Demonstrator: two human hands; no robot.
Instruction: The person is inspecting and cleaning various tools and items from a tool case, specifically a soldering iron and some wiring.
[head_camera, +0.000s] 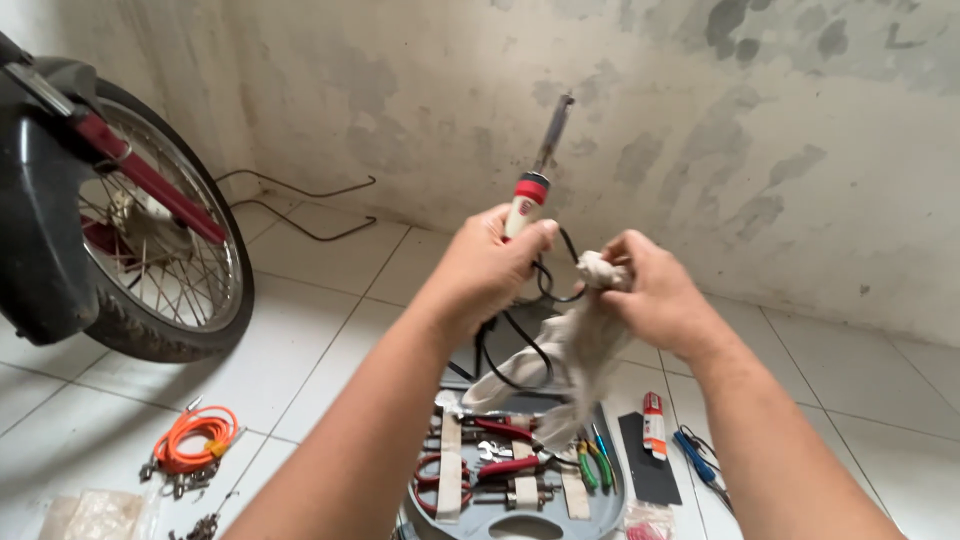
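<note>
Your left hand (490, 262) grips the soldering iron (533, 180) tip-up, away from skin; your right hand (650, 295) pinches the rag (575, 350) above the tool case (610, 500).

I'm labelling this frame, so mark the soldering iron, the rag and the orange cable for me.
soldering iron (527, 197): head view, on its red and white handle above the left hand.
rag (585, 345): head view, on the cloth hanging below the right hand.
orange cable (196, 437): head view, on the coil on the floor.

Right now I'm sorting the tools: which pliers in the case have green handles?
The green-handled pliers at the right end of the grey tool case; the other pliers there have red handles.
</note>
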